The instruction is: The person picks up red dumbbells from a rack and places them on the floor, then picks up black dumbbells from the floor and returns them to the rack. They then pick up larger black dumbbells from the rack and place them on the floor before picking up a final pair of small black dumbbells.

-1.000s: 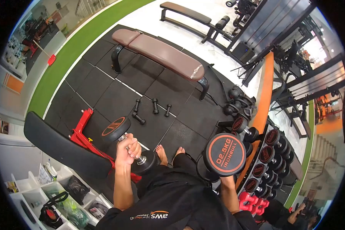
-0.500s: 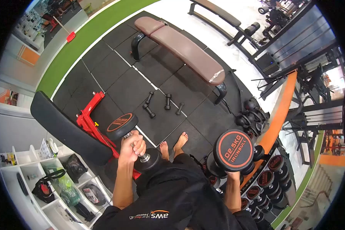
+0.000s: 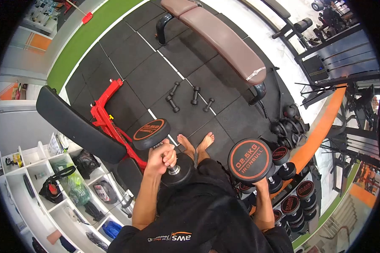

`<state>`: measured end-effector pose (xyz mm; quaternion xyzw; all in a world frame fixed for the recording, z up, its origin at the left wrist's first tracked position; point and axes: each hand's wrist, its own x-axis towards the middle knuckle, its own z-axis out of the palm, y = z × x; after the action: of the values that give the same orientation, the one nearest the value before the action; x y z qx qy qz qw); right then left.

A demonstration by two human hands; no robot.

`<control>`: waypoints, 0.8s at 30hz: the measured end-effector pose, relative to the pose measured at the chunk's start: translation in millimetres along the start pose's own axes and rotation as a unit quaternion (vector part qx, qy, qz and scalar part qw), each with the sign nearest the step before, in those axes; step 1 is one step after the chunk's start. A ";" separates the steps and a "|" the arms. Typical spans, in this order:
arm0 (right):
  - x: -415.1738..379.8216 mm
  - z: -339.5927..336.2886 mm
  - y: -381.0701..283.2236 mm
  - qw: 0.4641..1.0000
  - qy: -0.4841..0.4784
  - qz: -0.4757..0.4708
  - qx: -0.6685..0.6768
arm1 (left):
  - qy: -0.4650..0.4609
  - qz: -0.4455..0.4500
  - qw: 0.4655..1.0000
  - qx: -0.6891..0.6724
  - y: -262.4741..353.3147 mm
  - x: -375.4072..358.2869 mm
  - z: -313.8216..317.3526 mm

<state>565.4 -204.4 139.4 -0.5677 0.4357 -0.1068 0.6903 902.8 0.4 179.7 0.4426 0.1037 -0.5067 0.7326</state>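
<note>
My left hand (image 3: 162,158) is wrapped round the chrome handle of a black dumbbell (image 3: 151,131) with orange lettering on its end. That dumbbell is tilted, one head up and away, the other close to my body. On the right, a second dumbbell (image 3: 250,161) marked 02.5KG IRONBULL faces its round end up toward me. My right hand (image 3: 261,185) is mostly hidden beneath that head; its wrist and lower edge show, and it holds the dumbbell up. Both dumbbells are in front of my torso, apart from each other.
Several small black dumbbells (image 3: 195,95) lie on the dark floor mats. A brown flat bench (image 3: 223,38) stands ahead. At left are a red-framed bench with a black pad (image 3: 74,122) and white shelves (image 3: 33,185). A dumbbell rack (image 3: 297,202) and kettlebells (image 3: 285,128) are at right.
The view has shifted, so the floor and benches sit higher in it. Both dumbbells have come closer together, the right one moving inward. Each hand keeps its hold.
</note>
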 end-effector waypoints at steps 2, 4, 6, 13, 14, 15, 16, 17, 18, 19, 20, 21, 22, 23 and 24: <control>6.7 7.9 -5.9 0.999 0.000 -0.020 -0.044 | 0.002 -0.011 1.000 0.001 -3.9 11.9 -2.2; 18.7 16.6 -9.8 0.992 -0.003 -0.057 -0.109 | 0.006 -0.032 0.999 -0.001 -2.6 29.3 -3.8; 35.6 26.5 -11.7 0.977 -0.012 -0.110 -0.181 | 0.016 -0.051 0.999 0.002 -10.6 43.2 -10.2; 117.1 80.9 -32.3 0.937 -0.071 -0.204 -0.275 | 0.033 -0.115 0.993 -0.004 -45.1 87.5 -19.8; 127.6 79.5 -23.2 0.919 -0.096 -0.213 -0.318 | 0.041 -0.125 0.991 0.001 -49.7 93.3 -18.2; 138.2 78.2 -13.8 0.898 -0.121 -0.224 -0.358 | 0.035 -0.133 0.990 -0.009 -57.1 100.5 -22.5; 146.2 75.6 -0.3 0.888 -0.126 -0.202 -0.392 | 0.038 -0.135 0.990 -0.008 -66.0 106.9 -26.3; 158.3 74.7 14.1 0.876 -0.131 -0.183 -0.426 | 0.041 -0.135 0.990 -0.007 -73.6 117.1 -31.2; 165.4 73.5 28.7 0.864 -0.137 -0.159 -0.458 | 0.045 -0.138 0.989 -0.007 -83.5 123.8 -38.1; 176.8 73.1 42.2 0.856 -0.140 -0.159 -0.473 | 0.046 -0.144 0.988 -0.030 -92.6 133.5 -46.9; 188.2 73.0 55.2 0.847 -0.143 -0.158 -0.487 | 0.050 -0.144 0.988 -0.024 -100.7 144.7 -56.0; 195.0 72.2 67.5 0.840 -0.144 -0.152 -0.500 | 0.056 -0.151 0.987 -0.018 -106.3 150.5 -57.4; 206.5 72.1 80.2 0.832 -0.144 -0.149 -0.515 | 0.060 -0.155 0.986 -0.012 -112.3 161.5 -61.7; 218.4 72.4 95.2 0.823 -0.154 -0.127 -0.532 | 0.056 -0.163 0.985 -0.013 -121.5 174.6 -71.4; 228.7 75.8 104.4 0.813 -0.161 -0.116 -0.548 | 0.055 -0.178 0.982 -0.016 -134.1 185.7 -84.3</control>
<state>720.6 -264.2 -63.8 -0.9071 0.2357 0.1636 0.3080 902.3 -69.7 -54.1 0.4326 0.2292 -0.6019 0.6309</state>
